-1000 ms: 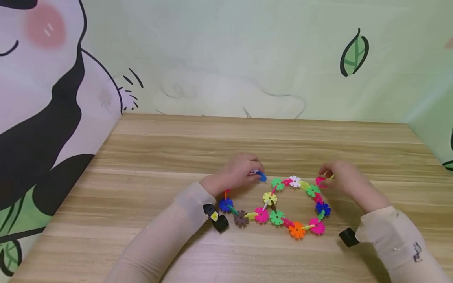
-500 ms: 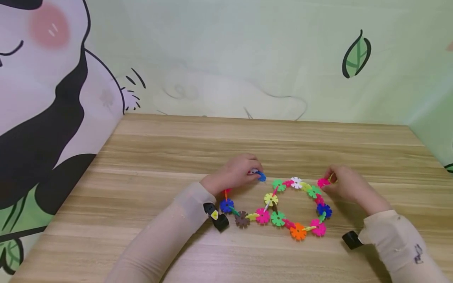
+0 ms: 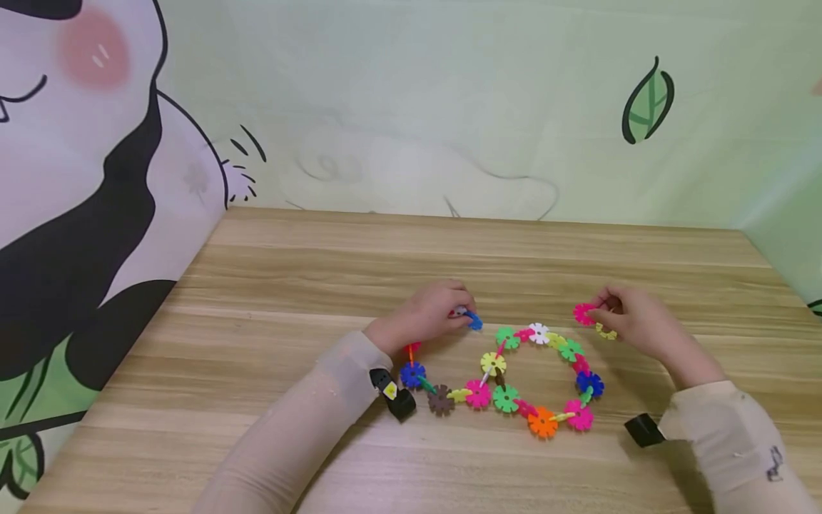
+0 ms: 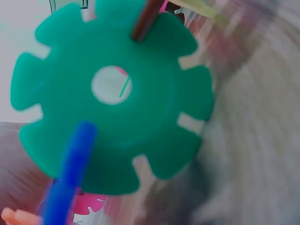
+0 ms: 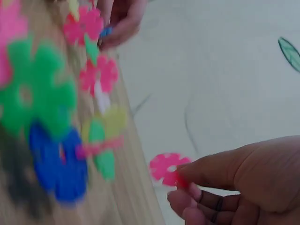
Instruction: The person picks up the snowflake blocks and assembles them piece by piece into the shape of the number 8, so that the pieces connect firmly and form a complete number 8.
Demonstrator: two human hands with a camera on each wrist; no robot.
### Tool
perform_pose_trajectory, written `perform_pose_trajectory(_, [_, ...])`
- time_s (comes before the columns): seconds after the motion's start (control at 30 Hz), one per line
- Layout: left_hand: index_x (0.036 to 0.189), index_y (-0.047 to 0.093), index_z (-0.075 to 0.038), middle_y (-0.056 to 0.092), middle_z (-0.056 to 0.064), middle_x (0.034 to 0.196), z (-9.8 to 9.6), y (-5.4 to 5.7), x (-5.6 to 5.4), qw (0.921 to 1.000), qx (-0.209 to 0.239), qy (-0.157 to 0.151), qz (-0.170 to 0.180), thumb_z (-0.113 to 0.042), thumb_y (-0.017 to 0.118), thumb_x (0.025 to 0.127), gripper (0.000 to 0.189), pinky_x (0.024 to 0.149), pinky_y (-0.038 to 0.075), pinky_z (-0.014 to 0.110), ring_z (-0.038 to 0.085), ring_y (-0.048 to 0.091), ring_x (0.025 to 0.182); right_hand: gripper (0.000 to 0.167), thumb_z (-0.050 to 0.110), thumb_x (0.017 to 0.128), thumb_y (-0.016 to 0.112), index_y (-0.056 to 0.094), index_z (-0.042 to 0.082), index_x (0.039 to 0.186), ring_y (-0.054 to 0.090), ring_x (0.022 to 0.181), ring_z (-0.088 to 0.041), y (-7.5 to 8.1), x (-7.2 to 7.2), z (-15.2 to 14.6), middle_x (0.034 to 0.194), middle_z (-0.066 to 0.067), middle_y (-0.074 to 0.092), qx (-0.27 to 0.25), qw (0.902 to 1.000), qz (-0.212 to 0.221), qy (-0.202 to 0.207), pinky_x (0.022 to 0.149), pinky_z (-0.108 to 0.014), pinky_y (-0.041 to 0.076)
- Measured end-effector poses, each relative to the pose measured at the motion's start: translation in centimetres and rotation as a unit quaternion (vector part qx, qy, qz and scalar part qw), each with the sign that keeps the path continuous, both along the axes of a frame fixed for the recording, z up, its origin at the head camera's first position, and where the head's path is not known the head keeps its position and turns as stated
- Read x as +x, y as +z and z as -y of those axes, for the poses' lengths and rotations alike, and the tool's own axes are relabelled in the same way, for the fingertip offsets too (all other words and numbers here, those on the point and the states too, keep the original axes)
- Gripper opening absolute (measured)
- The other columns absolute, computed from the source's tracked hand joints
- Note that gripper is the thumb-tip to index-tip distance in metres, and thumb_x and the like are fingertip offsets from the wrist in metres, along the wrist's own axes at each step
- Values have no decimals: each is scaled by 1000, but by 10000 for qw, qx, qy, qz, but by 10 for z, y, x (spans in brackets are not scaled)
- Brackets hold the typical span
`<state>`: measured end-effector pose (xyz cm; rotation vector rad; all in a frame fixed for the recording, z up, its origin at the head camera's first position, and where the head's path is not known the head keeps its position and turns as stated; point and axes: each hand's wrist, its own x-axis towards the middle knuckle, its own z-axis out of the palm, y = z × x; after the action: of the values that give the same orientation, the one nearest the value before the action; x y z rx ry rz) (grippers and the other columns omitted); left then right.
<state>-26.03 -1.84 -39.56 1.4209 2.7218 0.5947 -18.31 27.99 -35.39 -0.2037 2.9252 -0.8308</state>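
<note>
My left hand (image 3: pixel 427 314) pinches the blue notched plastic disc (image 3: pixel 474 320) at one end of a chain of interlocking snowflake discs; a whitish piece shows between the fingers. From there the chain curves down through a dark blue disc (image 3: pixel 413 375) and a brown disc (image 3: pixel 441 400) to join a ring of coloured discs (image 3: pixel 542 422) on the table. Right of the ring, my right hand (image 3: pixel 632 321) pinches a pink snowflake disc (image 3: pixel 584 314) between thumb and fingers, with a yellow disc (image 3: pixel 606 331) hanging below. A green disc (image 4: pixel 112 122) fills the left wrist view.
The wooden table (image 3: pixel 321 264) runs back to a pale green wall (image 3: pixel 398 93) with a printed leaf and a large panda figure at left. Black wrist cameras (image 3: pixel 644 430) sit low beside the sleeves.
My right hand has lifted and turned slightly away from the ring, bringing the pink disc up and the yellow disc into view. The left hand stays put.
</note>
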Motion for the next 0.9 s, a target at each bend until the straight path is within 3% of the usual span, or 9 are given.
perform_pose_trajectory(0.3, [99,69,-7,66,7,103,2,-2,-2,9996,160,72,218,-15,65,91,11,87,51,30,19,61,94,21,10,97,54,55,-6,111,51,57,-14,1,-1,54,81,-12,62,-1079,9930,88,478,47,-24,44])
perform_pose_trajectory(0.57, [99,69,-7,67,6,103,4,-1,-2,9987,309,139,370,-14,65,91,11,83,51,29,17,61,90,21,6,94,58,57,-7,110,56,56,-14,-15,-17,89,79,-15,67,-1418,9873,316,647,46,-22,44])
perform_pose_trajectory(0.9, [98,68,-9,68,5,98,6,-2,-4,9952,520,314,761,-16,65,92,10,80,51,26,15,60,88,19,9,92,60,59,-5,105,54,50,-8,-19,-27,102,74,-10,68,-1324,9900,463,141,43,-21,41])
